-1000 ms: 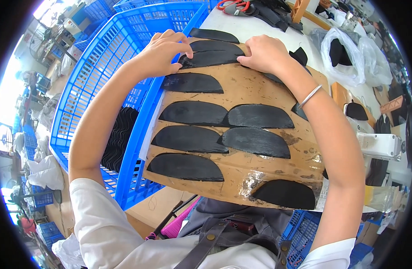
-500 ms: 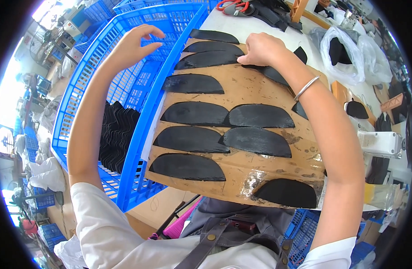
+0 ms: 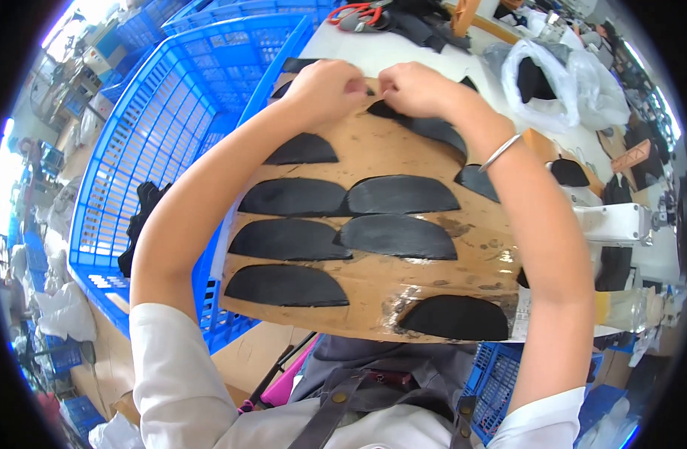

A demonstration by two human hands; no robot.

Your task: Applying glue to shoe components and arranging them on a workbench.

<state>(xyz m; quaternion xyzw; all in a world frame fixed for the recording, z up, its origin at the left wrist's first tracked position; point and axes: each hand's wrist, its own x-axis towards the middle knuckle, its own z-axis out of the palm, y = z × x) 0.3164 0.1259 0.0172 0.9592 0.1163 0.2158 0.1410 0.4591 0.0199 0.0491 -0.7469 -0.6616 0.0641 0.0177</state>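
Black half-oval pieces, such as this one (image 3: 403, 193), lie in rows on a brown board (image 3: 403, 280). At the board's far edge, my right hand (image 3: 418, 88) pinches the end of a dark half-oval piece (image 3: 433, 135), which bends upward along its length. Facing it, my left hand (image 3: 327, 88) has its fingers curled in, close to the right fingertips. A small dark bit shows between the two hands; what the left fingers hold, if anything, is hidden. My left hand and forearm partly cover pieces at the far left. One matte black piece (image 3: 455, 317) lies at the near right corner.
A blue plastic basket (image 3: 145, 123) stands along the board's left side, with black pieces (image 3: 141, 224) partly behind my left arm. Red-handled scissors (image 3: 354, 16) lie at the back. Right are a clear plastic bag (image 3: 541, 82) and a white machine arm (image 3: 616, 223).
My left hand has moved from above the basket to the board's far edge, beside my right hand, and its fingers have curled in. The whole view has shifted slightly.
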